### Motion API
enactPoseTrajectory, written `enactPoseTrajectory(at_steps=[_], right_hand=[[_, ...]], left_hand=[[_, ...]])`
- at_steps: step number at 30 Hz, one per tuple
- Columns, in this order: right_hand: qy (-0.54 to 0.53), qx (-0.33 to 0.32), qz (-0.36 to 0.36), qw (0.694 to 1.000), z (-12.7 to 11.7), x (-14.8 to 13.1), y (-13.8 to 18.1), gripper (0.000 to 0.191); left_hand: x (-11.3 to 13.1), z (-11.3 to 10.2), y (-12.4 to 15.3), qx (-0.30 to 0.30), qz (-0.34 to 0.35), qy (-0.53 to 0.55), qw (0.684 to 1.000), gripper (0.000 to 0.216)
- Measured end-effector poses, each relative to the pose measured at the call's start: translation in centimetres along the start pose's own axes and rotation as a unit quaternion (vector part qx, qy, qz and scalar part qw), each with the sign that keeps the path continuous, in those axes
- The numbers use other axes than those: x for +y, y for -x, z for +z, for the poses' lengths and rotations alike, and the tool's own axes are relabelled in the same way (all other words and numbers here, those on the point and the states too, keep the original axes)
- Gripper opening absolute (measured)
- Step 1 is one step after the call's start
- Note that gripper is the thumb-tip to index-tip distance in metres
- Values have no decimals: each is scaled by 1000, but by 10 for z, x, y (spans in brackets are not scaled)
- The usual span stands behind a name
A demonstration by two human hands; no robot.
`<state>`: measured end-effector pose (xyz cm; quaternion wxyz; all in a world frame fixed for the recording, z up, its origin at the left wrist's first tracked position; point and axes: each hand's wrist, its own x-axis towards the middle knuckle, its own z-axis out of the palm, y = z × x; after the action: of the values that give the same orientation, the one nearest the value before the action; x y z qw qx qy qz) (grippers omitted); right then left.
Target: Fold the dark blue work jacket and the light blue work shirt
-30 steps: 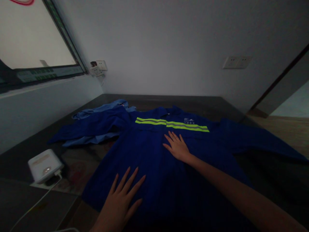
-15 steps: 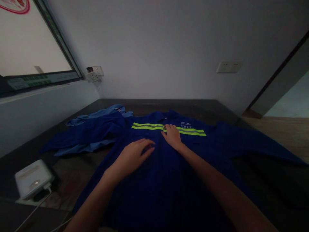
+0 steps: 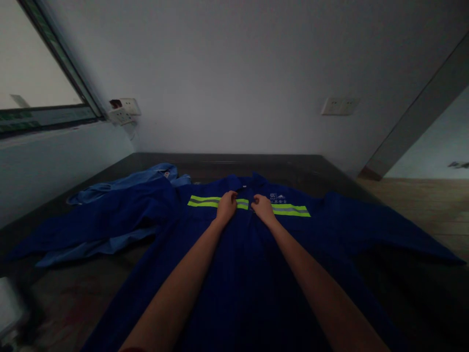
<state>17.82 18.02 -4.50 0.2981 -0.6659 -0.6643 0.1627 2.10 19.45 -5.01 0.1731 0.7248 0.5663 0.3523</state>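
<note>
A dark blue work jacket (image 3: 242,274) lies spread out, front up, collar away from me and both sleeves stretched to the sides. Yellow-green reflective strips with a grey band cross its chest, and white print sits above the right-hand strip. My left hand (image 3: 227,206) is closed at the left chest strip, its fingers curled on the cloth beside the front opening. Across the opening, my right hand (image 3: 263,208) pinches the front edge of the jacket near the inner end of the other strip. The exact grip of the fingertips is partly hidden.
Lighter blue clothing (image 3: 124,183) lies under and behind the left sleeve on the dark tabletop (image 3: 289,164). A white device (image 3: 10,303) stands at the left edge of view. Wall sockets (image 3: 340,106) are on the wall behind, and a window is at upper left.
My left hand has moved forward and right from above the jacket to its chest strip and closed. My right hand has closed at the front edge. The view has shifted slightly.
</note>
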Motion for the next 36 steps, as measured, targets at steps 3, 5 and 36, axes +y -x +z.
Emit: enactPoseTrajectory(at_steps=[3, 5, 36], right_hand=[[-41, 1, -4, 999, 2, 12, -6, 24], [-72, 4, -4, 997, 4, 17, -10, 21], [-80, 41, -31, 995, 18, 1, -49, 30]], left_hand=[[-7, 4, -1, -5, 15, -5, 1000, 28], [-9, 5, -1, -7, 30, -20, 999, 26], [10, 5, 20, -129, 78, -259, 954, 53]])
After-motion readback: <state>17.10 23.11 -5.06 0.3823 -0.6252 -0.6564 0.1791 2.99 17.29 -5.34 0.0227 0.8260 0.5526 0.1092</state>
